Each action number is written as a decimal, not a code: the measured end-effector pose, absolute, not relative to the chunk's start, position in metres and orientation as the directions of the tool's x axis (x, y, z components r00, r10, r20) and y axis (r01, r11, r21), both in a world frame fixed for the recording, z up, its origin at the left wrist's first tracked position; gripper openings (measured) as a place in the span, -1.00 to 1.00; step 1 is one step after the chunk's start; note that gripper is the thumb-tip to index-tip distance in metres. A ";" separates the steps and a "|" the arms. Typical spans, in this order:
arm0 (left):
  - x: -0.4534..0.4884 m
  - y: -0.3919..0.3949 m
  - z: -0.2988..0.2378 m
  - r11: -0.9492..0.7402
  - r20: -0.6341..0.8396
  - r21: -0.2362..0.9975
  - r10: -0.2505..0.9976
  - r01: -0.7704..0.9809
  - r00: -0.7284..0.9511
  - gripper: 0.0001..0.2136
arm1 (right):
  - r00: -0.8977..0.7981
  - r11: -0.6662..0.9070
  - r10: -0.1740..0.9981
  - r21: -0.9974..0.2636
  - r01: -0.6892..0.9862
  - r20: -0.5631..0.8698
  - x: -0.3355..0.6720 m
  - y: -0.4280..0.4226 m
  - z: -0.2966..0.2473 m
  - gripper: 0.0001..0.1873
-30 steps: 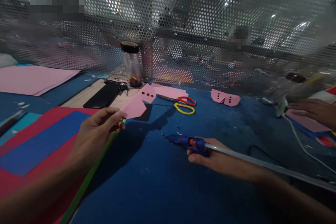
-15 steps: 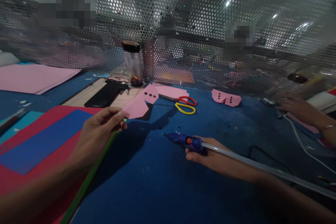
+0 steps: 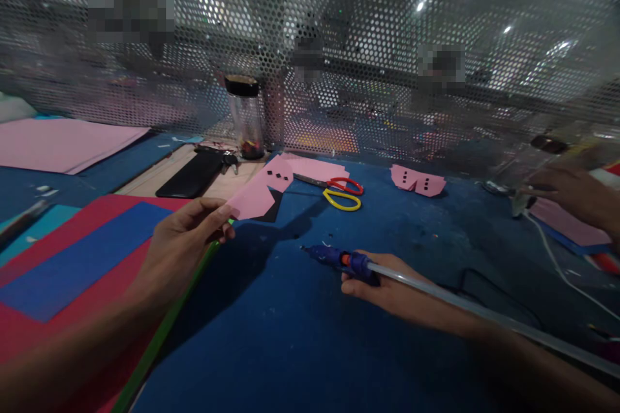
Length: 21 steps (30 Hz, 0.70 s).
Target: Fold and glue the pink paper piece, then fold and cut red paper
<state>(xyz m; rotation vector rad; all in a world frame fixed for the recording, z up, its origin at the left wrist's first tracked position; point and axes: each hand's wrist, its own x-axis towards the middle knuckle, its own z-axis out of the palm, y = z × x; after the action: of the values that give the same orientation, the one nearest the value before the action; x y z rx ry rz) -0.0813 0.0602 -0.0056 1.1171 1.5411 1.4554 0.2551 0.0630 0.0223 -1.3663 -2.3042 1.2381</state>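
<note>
My left hand (image 3: pixel 186 242) pinches the near end of a pink paper cutout (image 3: pixel 254 199) that bears a few small black diamonds. A black paper piece (image 3: pixel 272 209) shows partly beneath the cutout. My right hand (image 3: pixel 382 281) is wrapped round a blue glue gun (image 3: pixel 334 256), its nozzle pointing left just over the blue table (image 3: pixel 271 335). Out of the gun's back runs a long clear glue stick (image 3: pixel 436 293), passing above my right forearm. Scissors (image 3: pixel 343 193) with a red and a yellow handle lie beyond the gun, blades touching or close to the pink paper.
Another pink cutout (image 3: pixel 417 181) with black dots lies at the back. Left are red sheets (image 3: pixel 104 213), a blue strip (image 3: pixel 92 258), a phone (image 3: pixel 191 174) and a lidded jar (image 3: pixel 245 119). A perforated metal screen (image 3: pixel 339 103) closes the back. A co-worker's hand (image 3: pixel 571 190) is at right.
The co-worker's hand at the right has shifted, uncovering more of the pink and blue sheets there. My own hands, the cutout and the glue gun have hardly moved.
</note>
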 end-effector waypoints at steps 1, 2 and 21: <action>-0.082 0.060 -0.006 -0.021 0.055 0.995 0.936 0.099 -0.348 -0.72 | -0.558 0.231 0.796 -0.735 0.637 -0.233 0.255 0.063 0.023 -0.64; -0.082 0.060 -0.006 -0.028 0.056 0.996 0.940 0.088 -0.337 -0.73 | -0.558 0.234 0.797 -0.734 0.638 -0.231 0.254 0.063 0.024 -0.65; -0.084 0.060 -0.010 -0.045 0.066 0.996 0.945 0.072 -0.321 -0.77 | -0.547 0.235 0.801 -0.714 0.660 -0.242 0.253 0.064 0.020 -0.63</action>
<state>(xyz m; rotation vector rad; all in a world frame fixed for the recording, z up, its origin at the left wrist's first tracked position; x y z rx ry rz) -0.0844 0.0601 -0.0098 1.1255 1.4722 1.4620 0.2535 0.0639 0.0197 -1.3938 -2.3254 1.2049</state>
